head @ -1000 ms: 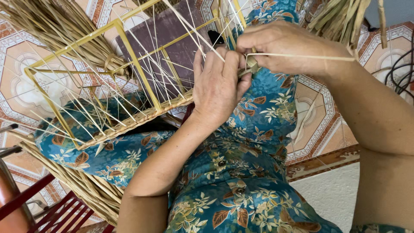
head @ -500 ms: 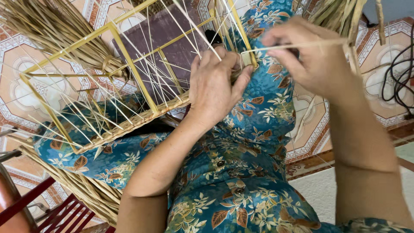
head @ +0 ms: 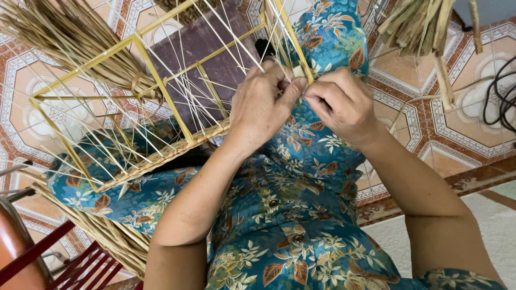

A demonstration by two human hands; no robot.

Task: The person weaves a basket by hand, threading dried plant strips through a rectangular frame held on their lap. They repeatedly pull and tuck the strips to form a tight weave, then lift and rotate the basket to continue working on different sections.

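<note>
Lower frame: your lap in blue floral fabric (head: pixel 301 215). Centre: your left hand (head: pixel 263 110) and right hand (head: pixel 341 104) meeting, fingers pinching together on straw strand (head: pixel 297 71) at yellow wire frame (head: pixel 161 64) corner. Frame resting on your knees, upper left. Straw bundle (head: pixel 64 43) lying beyond, upper left.

Yellow wire frame (head: pixel 161 70), pale straw strands (head: pixel 70 37), blue floral leaf-print clothing (head: pixel 301 215), orange-and-white patterned floor tiles (head: pixel 21 107)
</note>
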